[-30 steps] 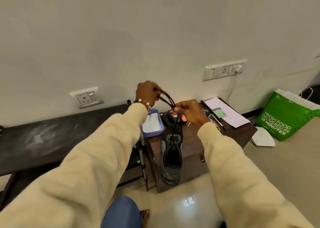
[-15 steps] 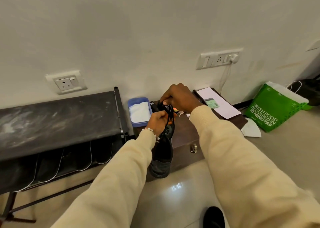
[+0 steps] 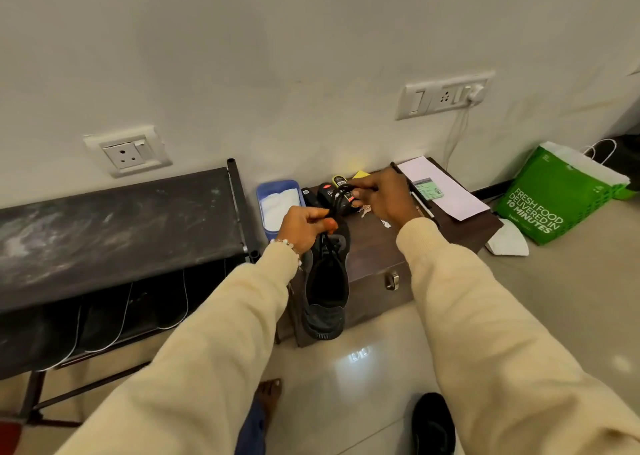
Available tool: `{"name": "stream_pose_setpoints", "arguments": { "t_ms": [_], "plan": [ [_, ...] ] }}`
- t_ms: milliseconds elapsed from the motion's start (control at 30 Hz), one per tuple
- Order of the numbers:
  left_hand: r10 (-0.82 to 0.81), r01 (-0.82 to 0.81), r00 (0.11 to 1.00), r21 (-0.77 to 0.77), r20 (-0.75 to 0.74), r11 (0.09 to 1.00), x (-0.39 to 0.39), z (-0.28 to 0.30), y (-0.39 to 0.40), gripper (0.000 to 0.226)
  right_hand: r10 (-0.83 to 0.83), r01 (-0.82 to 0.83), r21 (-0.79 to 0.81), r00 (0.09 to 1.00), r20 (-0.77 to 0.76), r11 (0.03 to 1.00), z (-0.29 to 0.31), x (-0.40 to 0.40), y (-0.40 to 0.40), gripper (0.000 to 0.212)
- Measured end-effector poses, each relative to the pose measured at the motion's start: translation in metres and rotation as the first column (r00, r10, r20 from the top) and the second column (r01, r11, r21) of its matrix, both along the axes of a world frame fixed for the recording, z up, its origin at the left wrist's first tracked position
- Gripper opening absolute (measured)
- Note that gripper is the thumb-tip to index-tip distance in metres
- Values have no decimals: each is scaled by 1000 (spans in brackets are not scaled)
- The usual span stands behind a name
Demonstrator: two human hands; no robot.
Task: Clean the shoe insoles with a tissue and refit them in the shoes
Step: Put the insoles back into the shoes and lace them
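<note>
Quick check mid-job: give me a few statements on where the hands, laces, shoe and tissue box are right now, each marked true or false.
1. Both hands hold the black laces. True: left hand and right hand each pinch them.
2. The black shoe lies on the floor. False: it sits on the brown wooden box, heel overhanging the edge.
3. The blue tissue box is left of the shoe. True.
4. The green bag sits on the wooden box. False: it stands on the floor, to the right.
</note>
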State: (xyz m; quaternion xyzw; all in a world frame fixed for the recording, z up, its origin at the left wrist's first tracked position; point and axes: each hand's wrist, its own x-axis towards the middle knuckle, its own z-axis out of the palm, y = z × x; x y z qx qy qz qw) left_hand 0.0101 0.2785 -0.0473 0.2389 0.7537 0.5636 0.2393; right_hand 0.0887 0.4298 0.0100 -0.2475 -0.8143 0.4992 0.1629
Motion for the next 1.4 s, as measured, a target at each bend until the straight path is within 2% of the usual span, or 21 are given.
{"name": "stream_pose_setpoints", "arguments": {
  "t_ms": [67, 167, 267, 300, 400, 467, 533, 633, 733, 800, 900, 967, 1067, 1167, 1267, 1400],
  "plan": [
    [-92, 35, 955, -198, -283, 980, -8, 10, 3, 33, -49, 47, -72, 998, -32, 996, -21, 10, -1, 32],
    [-283, 88, 831, -389, -479, 917, -13, 26, 10, 29, -118, 113, -140, 993, -28, 984, -58, 24, -12, 32],
    [-388, 95, 749, -492, -537, 865, -12, 33, 13, 27, -156, 138, -318, 987, -33, 938, -90, 28, -34, 26],
    [-411, 93, 732, -518, -543, 850, -11, 34, 13, 27, -142, 124, -333, 989, -31, 935, -95, 28, -44, 24],
    [-500, 95, 669, -604, -550, 791, -9, 39, 15, 27, -52, 49, -234, 999, -4, 971, -104, 24, -65, 9],
    [-531, 88, 641, -634, -554, 768, -7, 43, 17, 27, -34, 37, -151, 999, 20, 988, -104, 19, -71, 19],
    [-504, 88, 675, -619, -539, 780, -8, 43, 18, 27, -42, 45, -99, 998, 41, 994, -103, 13, -72, 19],
    [-386, 81, 784, -536, -487, 840, -8, 39, 20, 25, -71, 75, -65, 995, 68, 995, -96, 8, -77, 23],
    [-239, 54, 893, -436, -382, 898, -6, 32, 19, 22, -126, 126, 4, 986, 110, 992, -94, 3, -78, 22],
    [-91, -3, 961, -337, -262, 942, -6, 24, 11, 22, -117, 106, 86, 984, 136, 991, -93, 3, -75, 23],
    [146, -155, 988, -214, -56, 964, -2, 8, -11, 22, -70, 48, 108, 977, 202, 993, -89, 6, -65, 21],
    [213, -205, 977, -222, 10, 953, 7, -6, -26, 20, -61, 37, 104, 970, 236, 994, -88, 8, -58, 19],
    [85, -113, 992, -331, -98, 937, 22, -28, -43, 16, 13, -39, 97, 966, 259, 995, -87, 12, -54, 13],
    [-46, -53, 978, -458, -203, 887, 38, -38, -45, 17, 93, -163, 288, 965, 244, 944, -86, 18, -55, 19],
    [-38, -130, 956, -534, -291, 835, 46, -41, -43, 26, 211, -284, 425, 954, 212, 860, -88, 25, -52, 24],
    [36, -203, 955, -556, -296, 806, 46, -46, -48, 16, 324, -453, 541, 890, 321, 709, -90, 32, -42, 27]
  ]
}}
